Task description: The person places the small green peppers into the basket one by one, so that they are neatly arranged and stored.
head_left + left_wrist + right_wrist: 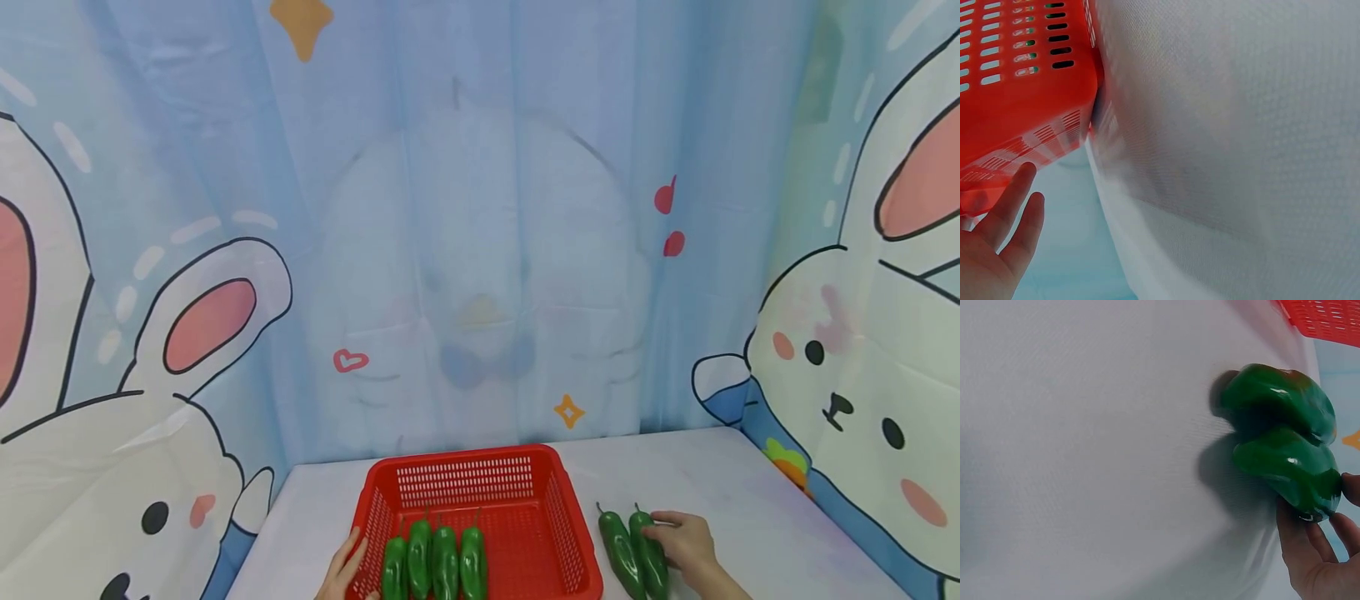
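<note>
My left hand [343, 573] grips the left side of a red plastic basket [577, 546], with the thumb on the inner side of the rim. In the left wrist view its fingers [1022, 228] lie along the outer wall, fairly straight. Several green peppers [445, 562] lie side by side in the basket's left half, stems pointing away. On the table right of the basket are two more, a left pepper [621, 554] and a right pepper [649, 558]. My right hand [686, 546] holds the right one between thumb and fingers, its tip close by the other in the right wrist view.
A white cloth-covered table [780, 533] bears the basket and the loose peppers. Behind it hangs a light blue curtain [465, 208]. Printed rabbits flank the table, a left rabbit [97, 467] and a right rabbit [855, 375].
</note>
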`<state>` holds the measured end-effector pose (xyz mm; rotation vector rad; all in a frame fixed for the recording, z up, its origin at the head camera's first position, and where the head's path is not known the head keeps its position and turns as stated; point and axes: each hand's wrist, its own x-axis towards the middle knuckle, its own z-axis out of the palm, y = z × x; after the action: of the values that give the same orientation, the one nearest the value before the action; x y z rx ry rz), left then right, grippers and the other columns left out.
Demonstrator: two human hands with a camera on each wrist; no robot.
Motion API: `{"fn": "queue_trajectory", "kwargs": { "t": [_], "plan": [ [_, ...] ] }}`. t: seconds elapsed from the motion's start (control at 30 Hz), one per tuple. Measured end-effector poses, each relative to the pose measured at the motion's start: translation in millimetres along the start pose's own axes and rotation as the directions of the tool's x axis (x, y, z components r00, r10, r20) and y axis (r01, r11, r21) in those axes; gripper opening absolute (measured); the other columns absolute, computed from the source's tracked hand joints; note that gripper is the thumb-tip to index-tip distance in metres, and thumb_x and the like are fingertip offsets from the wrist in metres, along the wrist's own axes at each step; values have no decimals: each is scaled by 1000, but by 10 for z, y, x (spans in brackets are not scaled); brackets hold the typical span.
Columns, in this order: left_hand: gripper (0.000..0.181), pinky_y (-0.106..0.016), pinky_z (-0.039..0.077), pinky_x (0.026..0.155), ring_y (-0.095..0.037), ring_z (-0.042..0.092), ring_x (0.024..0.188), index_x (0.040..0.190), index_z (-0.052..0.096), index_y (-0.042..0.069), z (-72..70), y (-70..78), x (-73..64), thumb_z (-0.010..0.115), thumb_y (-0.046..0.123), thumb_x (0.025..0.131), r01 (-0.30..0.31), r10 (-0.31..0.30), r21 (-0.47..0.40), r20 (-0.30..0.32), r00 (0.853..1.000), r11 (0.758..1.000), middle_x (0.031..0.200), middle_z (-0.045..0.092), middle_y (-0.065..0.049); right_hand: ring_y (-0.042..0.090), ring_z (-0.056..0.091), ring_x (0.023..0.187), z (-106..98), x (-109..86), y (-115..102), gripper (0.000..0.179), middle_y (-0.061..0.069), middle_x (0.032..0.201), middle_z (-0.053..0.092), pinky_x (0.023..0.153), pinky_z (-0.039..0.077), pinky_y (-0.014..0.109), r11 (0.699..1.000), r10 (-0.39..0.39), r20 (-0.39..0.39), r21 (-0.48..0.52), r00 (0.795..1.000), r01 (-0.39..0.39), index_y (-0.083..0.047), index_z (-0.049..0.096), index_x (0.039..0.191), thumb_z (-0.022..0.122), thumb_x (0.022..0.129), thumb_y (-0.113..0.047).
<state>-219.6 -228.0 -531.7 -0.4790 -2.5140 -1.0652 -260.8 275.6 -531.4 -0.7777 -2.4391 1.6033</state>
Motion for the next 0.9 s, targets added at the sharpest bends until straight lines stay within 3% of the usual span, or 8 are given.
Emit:
{"fn": "queue_trajectory", "kwargs": {
  "t": [0.13, 0.3, 0.47, 0.6, 0.7, 0.8, 0.9],
  "plan": [
    [59, -28, 56, 69, -40, 55, 115, 132, 55, -11, 22, -15, -16, 76, 16, 84, -30, 31, 18, -50, 998, 999, 142, 46, -25, 50, 59, 104, -45, 18, -40, 50, 40, 116, 55, 69, 58, 45, 999, -8, 17, 40, 1000, 7, 19, 52, 124, 69, 84, -5],
    [60, -30, 56, 72, -43, 52, 118, 133, 54, -11, -2, -6, -7, 75, 20, 86, 12, -13, -22, -23, 1000, 1000, 144, 44, -25, 49, 59, 105, -102, -20, -173, 51, 40, 120, 54, 71, 58, 46, 997, -29, 35, 73, 999, 27, 18, 51, 127, 68, 85, -6],
    [60, -34, 57, 75, -44, 49, 120, 133, 53, -12, -22, -26, 5, 75, 19, 87, 7, -7, -23, -3, 1000, 1000, 144, 43, -27, 45, 63, 100, -156, -91, -336, 51, 40, 122, 53, 71, 58, 44, 993, -73, 58, 99, 996, 67, 19, 51, 128, 66, 87, -8],
    [59, -35, 56, 80, -9, 42, 129, 133, 54, -11, -6, -70, 4, 74, 20, 87, -9, 9, -7, -5, 1000, 1000, 143, 45, -25, 39, 66, 92, -186, -138, -453, 51, 40, 120, 55, 70, 58, 42, 989, -103, 62, 112, 993, 96, 18, 51, 128, 64, 88, -10],
    [57, -31, 55, 79, 17, 24, 126, 131, 57, -10, 34, -128, -5, 76, 17, 84, -84, 84, 3, -56, 995, 996, 143, 48, -16, 37, 67, 91, -193, -166, -531, 51, 40, 119, 55, 71, 58, 42, 986, -120, 69, 123, 990, 111, 19, 50, 129, 63, 89, -11],
    [57, -29, 54, 76, 24, 17, 125, 129, 57, -12, 73, -187, -17, 78, 11, 81, -172, 170, -7, -104, 980, 985, 149, 41, 9, 33, 68, 89, -184, -194, -606, 51, 40, 120, 55, 72, 58, 42, 983, -138, 88, 132, 987, 125, 19, 50, 130, 62, 90, -11],
    [58, -29, 55, 74, 16, 27, 127, 129, 56, -12, 64, -169, -14, 77, 12, 81, -157, 155, -14, -92, 984, 988, 149, 39, 11, 29, 69, 86, -173, -234, -692, 50, 39, 119, 57, 72, 58, 43, 978, -163, 105, 147, 981, 147, 19, 50, 129, 62, 91, -11]
  ]
}}
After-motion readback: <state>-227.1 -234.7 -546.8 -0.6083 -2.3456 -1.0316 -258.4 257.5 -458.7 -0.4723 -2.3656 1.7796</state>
